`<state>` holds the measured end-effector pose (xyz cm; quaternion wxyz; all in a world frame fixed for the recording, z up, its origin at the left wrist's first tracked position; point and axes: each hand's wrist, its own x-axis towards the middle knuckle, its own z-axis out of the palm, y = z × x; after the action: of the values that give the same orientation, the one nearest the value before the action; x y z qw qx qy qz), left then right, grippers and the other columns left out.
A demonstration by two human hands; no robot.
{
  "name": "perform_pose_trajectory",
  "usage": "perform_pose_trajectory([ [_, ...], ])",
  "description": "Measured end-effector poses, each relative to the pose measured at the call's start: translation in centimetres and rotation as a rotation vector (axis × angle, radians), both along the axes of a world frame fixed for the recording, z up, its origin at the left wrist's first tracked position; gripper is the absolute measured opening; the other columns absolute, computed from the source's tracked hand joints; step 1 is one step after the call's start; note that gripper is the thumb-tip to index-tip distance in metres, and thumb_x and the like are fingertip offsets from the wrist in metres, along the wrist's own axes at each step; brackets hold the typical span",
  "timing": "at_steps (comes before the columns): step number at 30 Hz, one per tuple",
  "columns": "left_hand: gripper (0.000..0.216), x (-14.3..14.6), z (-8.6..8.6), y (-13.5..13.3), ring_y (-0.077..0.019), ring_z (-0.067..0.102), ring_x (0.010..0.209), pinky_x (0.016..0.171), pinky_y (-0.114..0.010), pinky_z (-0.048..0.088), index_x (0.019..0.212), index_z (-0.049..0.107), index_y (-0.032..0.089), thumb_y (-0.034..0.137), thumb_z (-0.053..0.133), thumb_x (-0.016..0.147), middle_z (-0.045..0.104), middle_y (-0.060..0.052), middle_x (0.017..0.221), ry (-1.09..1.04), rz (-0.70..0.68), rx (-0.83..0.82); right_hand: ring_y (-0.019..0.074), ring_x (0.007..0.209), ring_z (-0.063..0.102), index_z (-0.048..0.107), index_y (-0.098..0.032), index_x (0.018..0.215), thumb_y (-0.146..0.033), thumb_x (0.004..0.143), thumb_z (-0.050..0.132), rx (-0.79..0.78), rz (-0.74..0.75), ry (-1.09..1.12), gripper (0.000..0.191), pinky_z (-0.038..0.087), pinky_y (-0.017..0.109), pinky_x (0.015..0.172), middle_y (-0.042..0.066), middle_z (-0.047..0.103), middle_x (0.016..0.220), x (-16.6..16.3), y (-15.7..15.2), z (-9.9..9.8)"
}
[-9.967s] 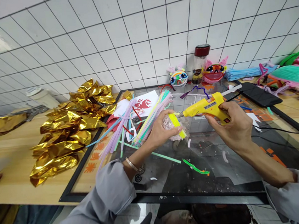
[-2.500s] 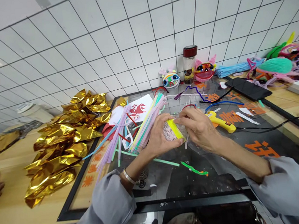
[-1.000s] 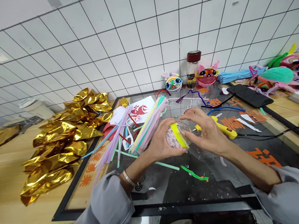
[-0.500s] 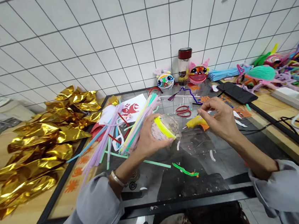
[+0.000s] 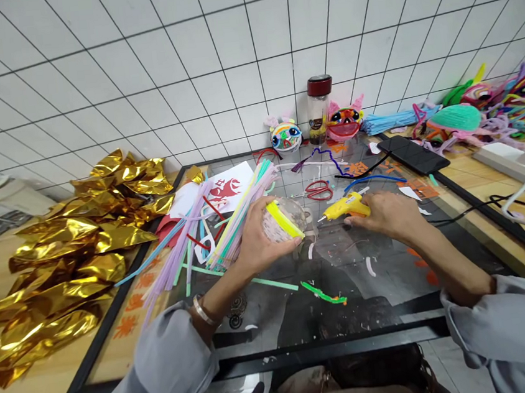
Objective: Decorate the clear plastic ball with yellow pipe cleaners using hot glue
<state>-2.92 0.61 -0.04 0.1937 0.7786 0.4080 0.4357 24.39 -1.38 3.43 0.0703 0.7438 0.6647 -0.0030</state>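
My left hand is wrapped round a small clear plastic cup with a yellow strip stuck along its rim, held on its side above the glass table top. To its right, my right hand lies on the handle of a yellow glue gun that rests on the glass, fingers curled round it. The gun's nozzle points left toward the cup, a short gap away.
A bundle of pastel straws lies left of the cup, crumpled gold foil further left. Red scissors, a red-lidded jar, two painted masks, a black phone and a green scrap surround the hands.
My right hand left the cup, moved right and came down onto the glue gun. My left hand kept the cup, and the view swung a little to the right.
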Motion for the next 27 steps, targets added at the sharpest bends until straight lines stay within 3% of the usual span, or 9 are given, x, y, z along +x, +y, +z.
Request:
perform_pose_trajectory([
  [7,0.081,0.3,-0.2,0.1,-0.0302,0.055,0.121,0.107,-0.05,0.042,0.125,0.045,0.021,0.036,0.086,0.056,0.057,-0.01,0.126,-0.003,-0.001,0.049,0.0302,0.083,0.07,0.069,-0.017,0.091,-0.047,0.077,0.058,0.079,-0.131,0.173,0.035,0.041,0.033,0.059,0.014,0.073,0.084,0.2,0.8,-0.3],
  [10,0.08,0.4,-0.3,0.1,-0.0305,0.054,0.121,0.107,-0.051,0.042,0.124,0.046,0.021,0.038,0.086,0.056,0.057,-0.01,0.126,-0.004,-0.009,0.048,0.0299,0.083,0.068,0.066,-0.016,0.095,-0.047,0.073,0.06,0.393,-0.132,0.383,0.038,0.046,0.035,0.066,0.013,0.072,0.087,0.4,0.8,-0.6],
  [13,0.081,0.6,-0.3,0.1,-0.0308,0.055,0.121,0.107,-0.05,0.043,0.124,0.046,0.021,0.036,0.086,0.056,0.057,-0.011,0.125,-0.017,-0.037,0.04,0.0264,0.08,0.067,0.061,-0.019,0.096,-0.048,0.071,0.061,0.761,-0.043,0.606,0.038,0.05,0.036,0.069,0.01,0.07,0.087,-0.2,0.0,-0.8],
  [15,0.081,0.7,-0.4,0.2,-0.0308,0.055,0.12,0.107,-0.049,0.043,0.124,0.046,0.022,0.037,0.086,0.055,0.057,-0.011,0.125,-0.031,-0.064,0.049,0.0241,0.073,0.065,0.059,-0.02,0.098,-0.049,0.073,0.062,0.898,0.019,0.675,0.039,0.05,0.036,0.066,0.008,0.069,0.085,-1.1,-0.8,-0.9],
  [27,0.083,1.0,-1.0,0.0,-0.0311,0.053,0.123,0.108,-0.049,0.043,0.125,0.044,0.024,0.042,0.085,0.056,0.055,-0.011,0.127,-0.046,-0.111,0.08,0.0274,0.075,0.066,0.05,-0.025,0.092,-0.045,0.081,0.063,1.041,0.173,0.465,0.026,0.048,0.04,0.065,0.011,0.067,0.083,-3.1,-2.5,-0.8],
])
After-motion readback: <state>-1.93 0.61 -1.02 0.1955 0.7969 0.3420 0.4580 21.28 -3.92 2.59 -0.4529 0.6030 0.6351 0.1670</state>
